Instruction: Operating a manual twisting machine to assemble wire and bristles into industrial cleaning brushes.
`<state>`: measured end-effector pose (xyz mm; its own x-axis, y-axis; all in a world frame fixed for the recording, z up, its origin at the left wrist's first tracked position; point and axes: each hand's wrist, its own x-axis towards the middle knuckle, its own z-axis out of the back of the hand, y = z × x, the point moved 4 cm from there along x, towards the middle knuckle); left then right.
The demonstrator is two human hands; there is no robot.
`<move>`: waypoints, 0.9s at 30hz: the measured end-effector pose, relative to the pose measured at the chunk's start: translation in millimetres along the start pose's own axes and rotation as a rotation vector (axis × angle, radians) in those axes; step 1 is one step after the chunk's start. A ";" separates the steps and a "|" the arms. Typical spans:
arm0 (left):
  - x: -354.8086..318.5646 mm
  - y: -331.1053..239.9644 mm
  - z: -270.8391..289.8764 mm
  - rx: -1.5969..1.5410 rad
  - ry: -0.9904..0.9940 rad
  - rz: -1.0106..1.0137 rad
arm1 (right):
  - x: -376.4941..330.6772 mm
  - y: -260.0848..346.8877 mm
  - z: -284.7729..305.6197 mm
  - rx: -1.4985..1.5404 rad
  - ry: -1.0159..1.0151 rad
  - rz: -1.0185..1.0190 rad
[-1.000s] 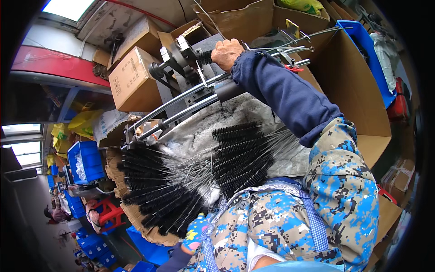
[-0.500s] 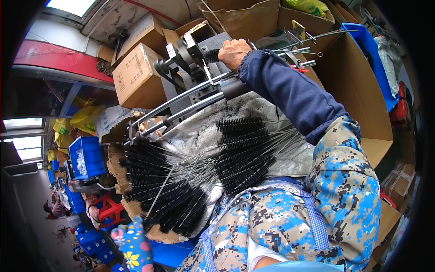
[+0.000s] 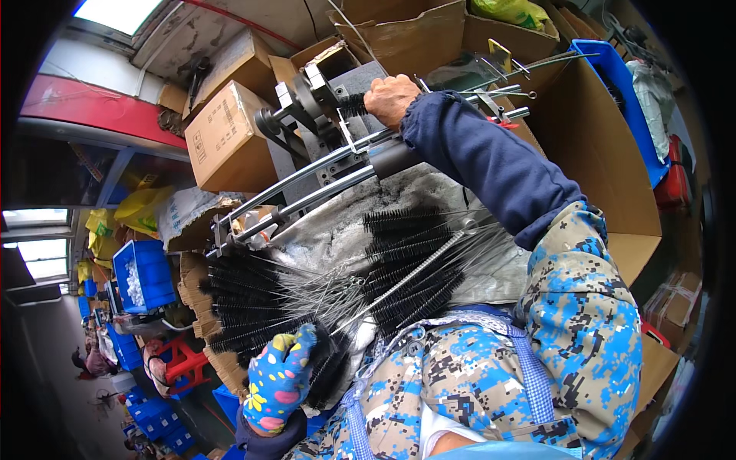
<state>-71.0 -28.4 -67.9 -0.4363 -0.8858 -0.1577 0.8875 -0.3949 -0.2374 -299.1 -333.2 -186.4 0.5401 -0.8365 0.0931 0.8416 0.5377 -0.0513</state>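
Well, see containers on several sides: at far left, a blue bin (image 3: 161, 272) with white pieces (image 3: 134, 284) heaped inside; nearer the rails, a brown carton (image 3: 222, 142), contents hidden; at right, a tall lidless cardboard box (image 3: 609, 149), and beyond it a blue tub (image 3: 655, 162) holding something dark, too small to make out, with a pale bag (image 3: 650, 100) against its outer side. Near the top edge, notice a yellow-green bag (image 3: 514, 11) in another box. Close to the lap, look down on black brushes lying in two fans on a grey sheet (image 3: 330, 238): a left fan (image 3: 241, 295), wire stems toward the middle, and a right fan (image 3: 402, 257), stems spreading rightward. So have both fans below the right hand (image 3: 391, 100), apart from it. Up by the metal machine (image 3: 310, 165), hold that bare hand clenched in a fist around a black brush (image 3: 353, 105), bristles showing just left of the knuckles. At the left fan's lower edge, have the gloved left hand (image 3: 280, 376) partly curled beside dark, blurred bristles; cannot tell whether gripping any. Just up and right, see a twisted wire stem (image 3: 422, 268) slanting across the right fan to a ring.
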 end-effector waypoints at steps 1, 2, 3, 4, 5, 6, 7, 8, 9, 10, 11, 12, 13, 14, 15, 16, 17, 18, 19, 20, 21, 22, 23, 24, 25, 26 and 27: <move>3.0 -0.4 -1.6 -0.005 -0.017 -0.026 | 0.0 -0.6 0.5 -0.016 0.004 -0.004; 5.6 -0.2 -3.8 -0.010 -0.034 -0.051 | 1.8 -2.1 -2.4 -0.016 0.008 -0.008; 7.8 0.3 -4.9 -0.012 -0.031 -0.055 | 5.7 -4.1 -5.5 0.000 -0.051 -0.001; 10.2 -0.8 -3.9 -0.011 -0.070 -0.087 | 8.3 -6.4 -6.6 0.013 -0.107 0.004; 11.9 -2.2 -2.8 -0.010 -0.109 -0.119 | 12.2 -7.1 -10.4 0.014 -0.091 -0.003; 13.3 -3.0 -4.0 -0.014 -0.105 -0.124 | 13.6 -10.7 -13.2 0.013 -0.087 -0.008; 13.8 -4.3 -4.7 -0.023 -0.125 -0.151 | 15.7 -12.5 -12.7 0.019 -0.105 0.006; 14.1 -6.2 -4.6 -0.032 -0.145 -0.177 | 17.2 -13.6 -12.4 0.025 -0.125 0.021; 16.1 -8.9 -3.8 -0.032 -0.145 -0.179 | 18.5 -15.7 -14.4 0.032 -0.086 -0.005; 19.6 -12.3 -2.4 -0.046 -0.132 -0.189 | 18.5 -15.6 -14.5 0.032 -0.088 -0.003; 21.4 -14.3 -1.7 -0.061 -0.118 -0.199 | 16.9 -16.8 -14.9 0.027 -0.095 -0.029; 20.9 -14.1 -2.0 -0.060 -0.120 -0.199 | 14.3 -18.8 -15.0 0.020 -0.101 -0.054; 19.3 -13.1 -1.3 -0.057 -0.155 -0.196 | 9.9 -22.6 -12.3 0.014 -0.126 -0.070; 17.1 -12.2 -0.3 -0.055 -0.190 -0.193 | 6.1 -29.1 -12.8 -0.039 -0.083 -0.133; 12.3 -10.1 3.6 -0.048 -0.188 -0.156 | -2.3 -39.1 -12.0 -0.063 -0.112 -0.199; 1.7 -5.1 4.0 -0.004 -0.271 -0.169 | -12.6 -48.1 -9.8 -0.085 -0.143 -0.259; -7.5 0.8 5.6 0.014 -0.253 -0.109 | -28.0 -58.0 -8.2 -0.039 -0.151 -0.290; -14.5 4.9 7.1 0.028 -0.235 -0.056 | -47.4 -68.9 -0.2 0.001 -0.156 -0.327; -17.8 7.4 7.4 0.022 -0.237 -0.035 | -66.3 -73.5 5.2 0.117 -0.028 -0.425; -15.8 6.6 5.8 0.017 -0.234 -0.041 | -71.5 -74.9 -0.3 0.141 -0.033 -0.403; -10.6 3.5 5.9 -0.015 -0.247 -0.070 | -68.5 -68.7 -2.6 0.178 0.001 -0.384; -1.4 0.0 7.6 -0.045 -0.261 -0.119 | -66.2 -65.3 -0.7 0.211 0.027 -0.382; 6.4 -2.1 1.5 -0.001 -0.259 -0.152 | -61.7 -64.2 -4.1 0.227 -0.015 -0.366; 16.3 -9.2 1.2 -0.032 -0.261 -0.213 | -62.6 -61.9 -7.4 0.242 -0.017 -0.378; 18.0 -10.7 -2.8 -0.041 -0.256 -0.235 | -60.8 -57.0 -10.4 0.243 -0.032 -0.373; 18.6 -11.7 -6.5 -0.050 -0.252 -0.256 | -57.8 -52.8 -14.1 0.244 -0.048 -0.367; 18.8 -13.2 -7.5 -0.053 -0.233 -0.244 | -53.2 -49.3 -17.0 0.258 -0.093 -0.356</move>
<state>-92.1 -38.0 -74.9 -0.5843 -0.8008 0.1316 0.7493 -0.5946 -0.2916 -369.2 -317.0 -205.7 0.2046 -0.9674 0.1494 0.9391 0.2370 0.2490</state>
